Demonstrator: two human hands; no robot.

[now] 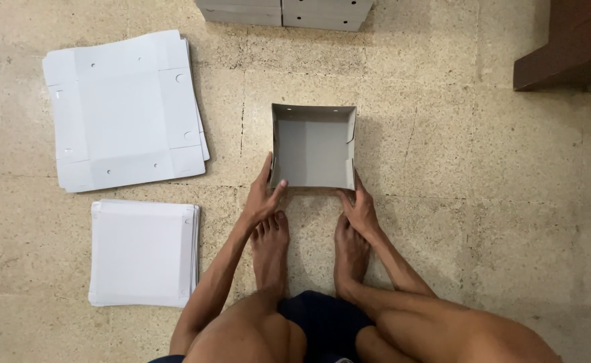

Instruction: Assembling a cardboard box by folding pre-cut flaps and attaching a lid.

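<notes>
On the speckled tile floor (484,202), just ahead of our bare feet (309,249), stands a folded grey cardboard box (312,144), open side up. From our feet it sits at twelve o'clock. Our left hand (263,195) presses against the box's near left corner, at about seven o'clock of the box, fingers spread along the left wall and thumb stretched across the near edge. Our right hand (358,207) meets the near right corner at about five o'clock, fingers lying loosely bent against the near wall; neither hand closes around anything. At ten o'clock from the box lies a stack of flat, unfolded box sheets (124,111) with small holes and crease lines. At eight o'clock lies a second pile of smaller square sheets (142,252). At twelve o'clock, by the top edge, grey finished boxes (282,13) sit side by side. At two o'clock a dark wooden furniture corner (564,44) shows.
</notes>
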